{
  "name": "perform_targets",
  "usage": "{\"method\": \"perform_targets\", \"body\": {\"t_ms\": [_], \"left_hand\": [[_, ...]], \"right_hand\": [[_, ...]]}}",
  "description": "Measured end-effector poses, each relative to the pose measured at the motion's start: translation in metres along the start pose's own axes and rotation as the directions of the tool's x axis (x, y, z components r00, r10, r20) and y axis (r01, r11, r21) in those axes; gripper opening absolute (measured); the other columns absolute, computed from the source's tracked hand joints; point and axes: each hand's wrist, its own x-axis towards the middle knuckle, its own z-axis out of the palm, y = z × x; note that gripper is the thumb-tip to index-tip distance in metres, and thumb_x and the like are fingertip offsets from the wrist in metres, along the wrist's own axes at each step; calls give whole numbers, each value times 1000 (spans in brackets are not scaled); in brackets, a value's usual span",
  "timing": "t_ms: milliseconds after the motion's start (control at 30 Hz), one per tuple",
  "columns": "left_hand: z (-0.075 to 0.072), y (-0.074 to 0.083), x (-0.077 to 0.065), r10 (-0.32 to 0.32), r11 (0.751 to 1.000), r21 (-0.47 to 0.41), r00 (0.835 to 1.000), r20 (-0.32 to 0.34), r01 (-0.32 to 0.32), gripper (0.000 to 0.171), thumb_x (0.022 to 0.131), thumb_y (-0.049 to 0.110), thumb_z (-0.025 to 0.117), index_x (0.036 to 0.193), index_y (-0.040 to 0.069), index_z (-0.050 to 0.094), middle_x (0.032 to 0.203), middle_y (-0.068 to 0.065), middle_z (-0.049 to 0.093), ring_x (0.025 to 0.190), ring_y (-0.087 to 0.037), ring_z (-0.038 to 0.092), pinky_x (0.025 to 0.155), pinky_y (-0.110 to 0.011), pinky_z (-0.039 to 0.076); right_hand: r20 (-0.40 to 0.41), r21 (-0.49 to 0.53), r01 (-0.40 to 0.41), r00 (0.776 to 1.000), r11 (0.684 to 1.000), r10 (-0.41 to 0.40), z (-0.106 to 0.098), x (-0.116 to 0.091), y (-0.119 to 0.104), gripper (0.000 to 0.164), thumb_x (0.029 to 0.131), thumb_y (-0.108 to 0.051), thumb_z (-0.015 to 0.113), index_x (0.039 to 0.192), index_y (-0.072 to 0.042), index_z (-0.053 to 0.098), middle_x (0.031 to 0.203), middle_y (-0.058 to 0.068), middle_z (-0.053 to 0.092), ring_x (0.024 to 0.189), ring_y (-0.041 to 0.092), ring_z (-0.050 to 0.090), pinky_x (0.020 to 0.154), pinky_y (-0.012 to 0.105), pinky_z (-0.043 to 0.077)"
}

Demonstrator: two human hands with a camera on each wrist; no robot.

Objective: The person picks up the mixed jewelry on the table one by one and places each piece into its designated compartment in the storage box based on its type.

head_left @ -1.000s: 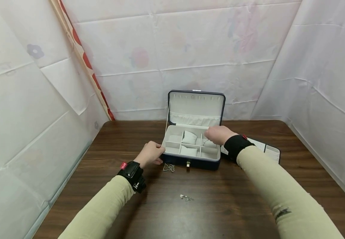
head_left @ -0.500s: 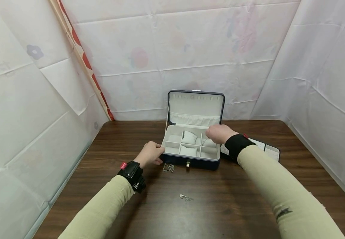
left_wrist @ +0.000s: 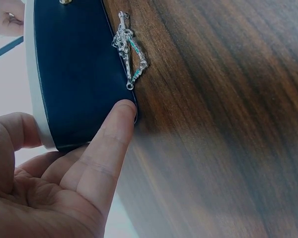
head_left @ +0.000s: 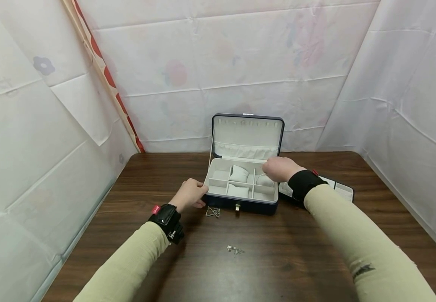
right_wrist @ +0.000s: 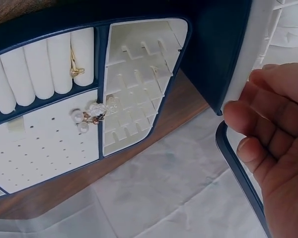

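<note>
A navy jewelry box (head_left: 223, 202) with a cream interior stands with its lid (head_left: 248, 132) raised. My left hand (head_left: 189, 193) grips its front left corner, thumb at the pale rim and fingers along the dark outside. Above the back right compartment is my right hand (head_left: 280, 169), fingers bent; whether the fingertips hold anything is hidden. In that compartment lies a white cushion (head_left: 265, 180) with what looks like a thin bracelet around it. Other white cushions (head_left: 239, 173) sit in the middle compartments. A silver chain (left_wrist: 131, 52) with green stones lies against the box front.
More small silver jewelry (head_left: 235, 250) lies on the brown wooden table (head_left: 278, 268) toward the front. Right of the box, partly behind the right forearm, is a jewelry tray (right_wrist: 44, 141) with ring rolls, a ring and pearl earrings. White sheets hang around the table.
My right hand has shifted slightly right over the back right compartment, showing more of the cushion. The left hand and the box have stayed in place.
</note>
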Motion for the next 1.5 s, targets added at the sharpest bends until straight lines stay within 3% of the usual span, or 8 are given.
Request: {"method": "perform_targets", "body": {"t_ms": [200, 400, 533, 667, 833, 1267, 1400, 1500], "left_hand": [[-1, -1, -1, -1, 1000, 1, 1000, 4, 1, 38, 92, 10, 51, 122, -5, 71, 100, -26, 72, 69, -32, 75, 61, -38, 62], [-2, -1, -2, 4, 1000, 9, 1000, 4, -4, 38, 93, 11, 52, 123, -5, 70, 101, -25, 72, 70, -31, 75, 62, -37, 62], [-2, -2, -3, 8, 1000, 8, 1000, -4, -8, 38, 94, 11, 52, 123, -6, 70, 98, -23, 72, 72, -32, 75, 63, -38, 62], [-3, -2, -4, 14, 1000, 15, 1000, -7, -13, 38, 94, 11, 52, 124, -6, 69, 97, -22, 71, 73, -32, 76, 63, -38, 62], [-4, -2, -5, 15, 999, 32, 1000, -5, -14, 39, 94, 11, 52, 124, -6, 69, 92, -23, 71, 72, -31, 76, 63, -38, 62], [-2, -5, -16, 21, 995, 98, 1000, -14, -20, 45, 98, 26, 54, 132, -2, 66, 91, -18, 74, 67, -27, 73, 61, -37, 61], [-2, -9, -23, 50, 976, 215, 998, -48, -39, 50, 99, 43, 54, 125, 4, 72, 79, -9, 75, 71, -22, 71, 68, -34, 57], [-2, -12, -28, 99, 942, 326, 993, -58, -74, 55, 97, 52, 53, 118, 6, 74, 86, -5, 76, 86, -20, 69, 79, -37, 54]], "right_hand": [[-99, -6, -10, 995, 1000, 9, 7, -2, 4, 27, 101, -2, 52, 80, -13, 64, 69, 2, 56, 62, 18, 45, 63, 36, 41], [-288, -13, -60, 956, 998, 54, 15, -9, 7, 17, 97, -2, 56, 82, -11, 57, 64, 1, 53, 57, 20, 52, 57, 40, 47], [-227, 67, -139, 962, 988, 151, 18, -17, 6, 6, 99, -10, 58, 97, -7, 54, 63, 2, 52, 53, 20, 51, 50, 37, 41], [-137, 125, -223, 961, 967, 239, 22, -20, 4, 18, 100, -15, 60, 113, -4, 53, 68, 3, 56, 54, 20, 54, 50, 35, 41], [-95, 173, -297, 944, 939, 316, 31, -21, 2, 16, 100, -16, 59, 107, -4, 53, 75, 6, 60, 59, 22, 57, 53, 39, 46], [-6, 345, -297, 948, 890, 319, 36, -20, -1, 26, 105, -10, 50, 127, 2, 48, 104, 21, 69, 74, 22, 67, 65, 38, 53], [-3, 352, -302, 946, 886, 324, 37, -19, -1, 26, 105, -9, 50, 128, 1, 47, 111, 22, 69, 80, 24, 69, 69, 39, 55], [-3, 357, -302, 946, 884, 325, 38, -18, -1, 26, 105, -9, 50, 129, 0, 47, 117, 23, 68, 86, 26, 70, 73, 41, 57]]}}
